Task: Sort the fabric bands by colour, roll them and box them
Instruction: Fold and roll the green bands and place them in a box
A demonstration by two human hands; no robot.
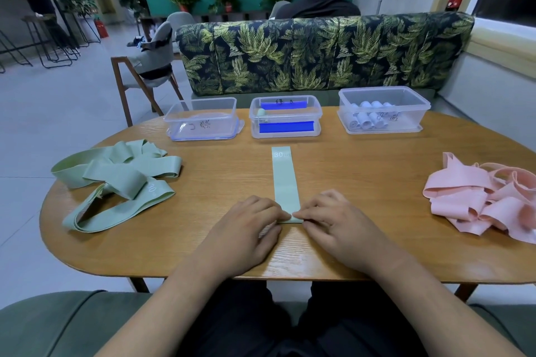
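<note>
Green pile (116,180): lay left, unrolled.
Left hand (246,229): pinched the band's near end.
Green band (285,180): lay flat, centre — rolling step, barely started.
Right hand (339,223): pinched the same end.
Next: called for a tight, even roll toward the far end.

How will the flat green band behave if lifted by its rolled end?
Probably floppy: the green pile drapes in loose folds, so the band would likely sag. Its started roll, pinched by the left hand and right hand, may unroll if released.

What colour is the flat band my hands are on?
Pale green: the flat fabric band shows best in the head view.
</note>
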